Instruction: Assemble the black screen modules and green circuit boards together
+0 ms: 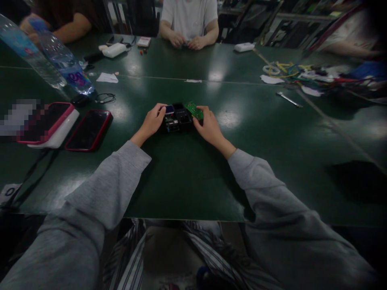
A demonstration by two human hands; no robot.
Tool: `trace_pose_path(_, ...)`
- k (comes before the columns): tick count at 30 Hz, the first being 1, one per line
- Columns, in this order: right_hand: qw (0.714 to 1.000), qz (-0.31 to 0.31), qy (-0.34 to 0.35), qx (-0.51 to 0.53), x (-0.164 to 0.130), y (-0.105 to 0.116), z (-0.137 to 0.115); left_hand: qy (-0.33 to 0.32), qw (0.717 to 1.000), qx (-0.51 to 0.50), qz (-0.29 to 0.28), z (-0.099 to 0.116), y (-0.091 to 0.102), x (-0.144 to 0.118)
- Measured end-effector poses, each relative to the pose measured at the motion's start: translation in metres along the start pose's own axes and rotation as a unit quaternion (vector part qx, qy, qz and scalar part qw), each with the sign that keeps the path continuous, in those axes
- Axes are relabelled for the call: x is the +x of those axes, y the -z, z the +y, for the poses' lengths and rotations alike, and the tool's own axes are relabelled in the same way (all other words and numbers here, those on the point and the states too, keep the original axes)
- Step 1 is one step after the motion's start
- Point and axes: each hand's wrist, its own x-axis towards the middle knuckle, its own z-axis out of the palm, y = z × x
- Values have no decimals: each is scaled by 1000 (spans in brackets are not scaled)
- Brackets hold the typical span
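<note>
A black case [184,117] with electronic parts inside lies on the green table in front of me. My left hand [153,120] grips the left side of it, the thumb on a small screen module [169,109]. Below that screen, a board with metal connectors [172,124] shows in the case. Between the thumb and fingers of my right hand [209,124] is a green circuit board [194,109], held tilted at the case's right side. The fingers' undersides are hidden.
Phones in red cases [89,131] and water bottles [71,72] stand or lie to the left. A wrench [289,100] and a tangle of cables [317,76] lie to the right. Across the table [187,173], a person's hands [187,41] handle something small.
</note>
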Motion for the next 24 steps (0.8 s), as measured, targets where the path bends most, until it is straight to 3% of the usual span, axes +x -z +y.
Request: trace_pose_path(24, 1000, -4, -7, 5, 0, 0, 0, 5, 1000, 12, -3, 2, 1, 0)
